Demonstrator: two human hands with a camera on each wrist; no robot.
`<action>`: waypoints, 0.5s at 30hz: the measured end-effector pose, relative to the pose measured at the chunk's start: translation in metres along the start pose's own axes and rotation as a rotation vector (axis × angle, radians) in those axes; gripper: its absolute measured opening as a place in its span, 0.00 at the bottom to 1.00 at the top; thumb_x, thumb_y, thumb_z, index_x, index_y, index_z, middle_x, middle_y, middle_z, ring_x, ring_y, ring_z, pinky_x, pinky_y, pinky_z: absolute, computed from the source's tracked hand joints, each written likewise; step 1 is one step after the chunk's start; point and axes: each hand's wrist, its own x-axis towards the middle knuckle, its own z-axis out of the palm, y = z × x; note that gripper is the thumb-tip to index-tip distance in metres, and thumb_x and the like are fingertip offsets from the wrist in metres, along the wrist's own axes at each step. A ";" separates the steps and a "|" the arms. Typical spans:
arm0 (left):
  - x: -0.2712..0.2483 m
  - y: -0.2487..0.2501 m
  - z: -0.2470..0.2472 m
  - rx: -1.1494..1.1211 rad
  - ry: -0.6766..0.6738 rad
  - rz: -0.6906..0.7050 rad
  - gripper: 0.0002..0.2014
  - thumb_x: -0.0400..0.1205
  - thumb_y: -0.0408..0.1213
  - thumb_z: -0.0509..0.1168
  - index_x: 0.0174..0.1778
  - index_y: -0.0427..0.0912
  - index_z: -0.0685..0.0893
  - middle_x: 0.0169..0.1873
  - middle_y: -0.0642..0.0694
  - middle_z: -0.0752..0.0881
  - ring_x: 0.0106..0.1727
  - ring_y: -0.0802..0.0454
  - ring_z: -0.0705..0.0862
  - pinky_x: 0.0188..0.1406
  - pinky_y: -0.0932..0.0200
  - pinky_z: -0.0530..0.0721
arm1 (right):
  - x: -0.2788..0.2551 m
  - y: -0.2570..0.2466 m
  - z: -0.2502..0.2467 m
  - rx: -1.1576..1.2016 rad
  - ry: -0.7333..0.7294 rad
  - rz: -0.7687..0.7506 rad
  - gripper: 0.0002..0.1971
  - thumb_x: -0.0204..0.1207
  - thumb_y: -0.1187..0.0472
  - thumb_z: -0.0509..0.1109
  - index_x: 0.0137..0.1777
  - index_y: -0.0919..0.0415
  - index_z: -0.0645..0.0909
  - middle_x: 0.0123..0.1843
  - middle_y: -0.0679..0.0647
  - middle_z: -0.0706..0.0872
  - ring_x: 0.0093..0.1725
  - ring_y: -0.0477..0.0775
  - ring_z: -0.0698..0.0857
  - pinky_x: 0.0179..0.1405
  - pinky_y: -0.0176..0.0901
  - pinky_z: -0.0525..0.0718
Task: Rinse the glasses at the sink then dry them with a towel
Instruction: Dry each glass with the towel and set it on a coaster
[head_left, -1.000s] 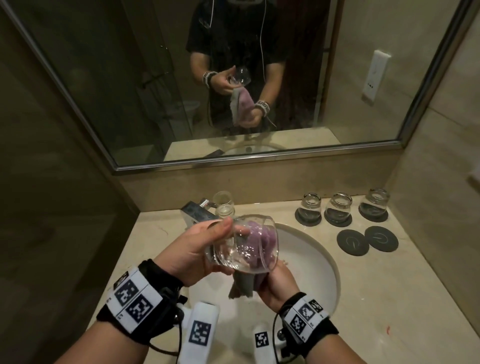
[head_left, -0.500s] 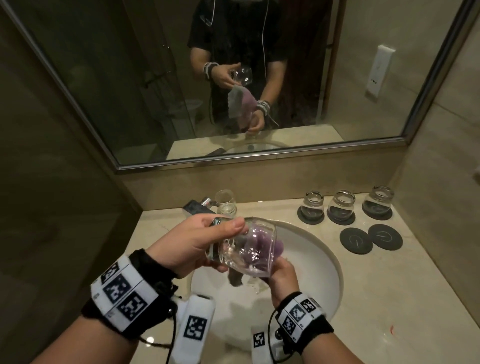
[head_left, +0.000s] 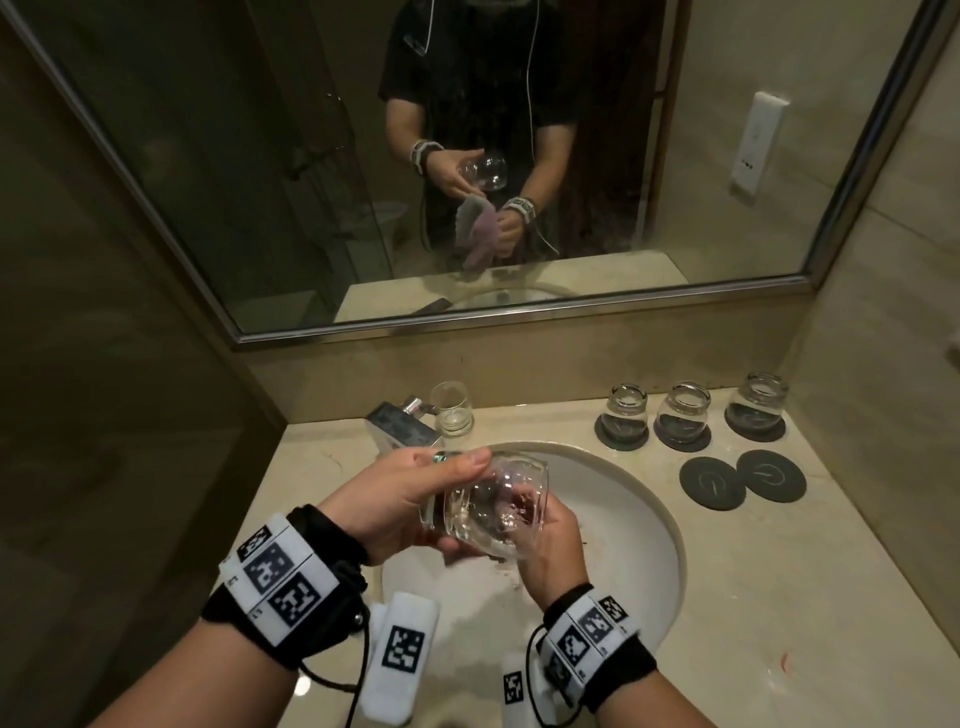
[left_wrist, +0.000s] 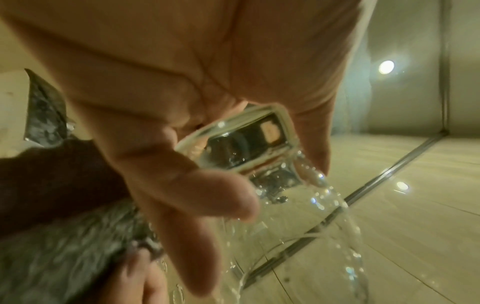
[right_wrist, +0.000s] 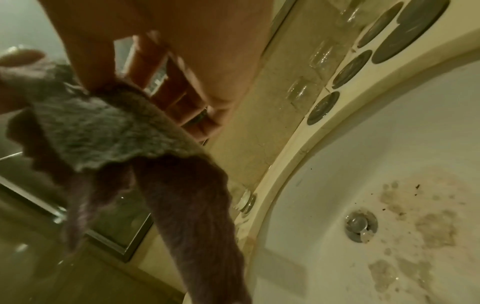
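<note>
Glass (head_left: 488, 506) held tilted above the sink (head_left: 644, 499), towel (right_wrist: 109, 131) in the other hand

Head view: left hand (head_left: 395, 506) curls fingers and thumb around the glass near its thick base; right hand (head_left: 553, 540), below the rim, pinches the towel, which is almost hidden here. Right wrist view alone shows the grey-purple towel hanging from that hand over the basin. Left wrist view alone shows droplets on the glass wall (left_wrist: 298, 205). Three glasses (head_left: 683, 413) stand on coasters (head_left: 621, 441) at the right

Three glasses (head_left: 688, 414) stand on coasters (head_left: 743, 483) right of the sink (head_left: 623, 493).
</note>
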 end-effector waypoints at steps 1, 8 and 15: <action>-0.001 0.000 -0.002 -0.002 0.009 0.003 0.38 0.66 0.57 0.77 0.60 0.27 0.84 0.47 0.28 0.87 0.36 0.41 0.83 0.24 0.63 0.83 | -0.001 -0.001 -0.003 0.010 -0.013 0.023 0.05 0.75 0.66 0.72 0.47 0.57 0.87 0.45 0.54 0.92 0.45 0.55 0.90 0.41 0.50 0.89; -0.004 -0.001 -0.022 -0.049 0.041 0.029 0.46 0.50 0.62 0.84 0.57 0.32 0.88 0.46 0.34 0.90 0.35 0.43 0.88 0.21 0.64 0.83 | 0.004 -0.015 -0.028 0.594 0.182 0.293 0.14 0.84 0.61 0.58 0.50 0.66 0.85 0.44 0.61 0.91 0.47 0.60 0.87 0.47 0.53 0.87; -0.007 0.007 -0.017 -0.128 -0.097 0.084 0.40 0.54 0.61 0.84 0.55 0.36 0.90 0.45 0.37 0.89 0.31 0.49 0.86 0.20 0.63 0.83 | -0.005 0.001 -0.024 0.643 -0.111 0.678 0.05 0.74 0.70 0.72 0.41 0.72 0.87 0.37 0.66 0.88 0.31 0.57 0.88 0.25 0.41 0.86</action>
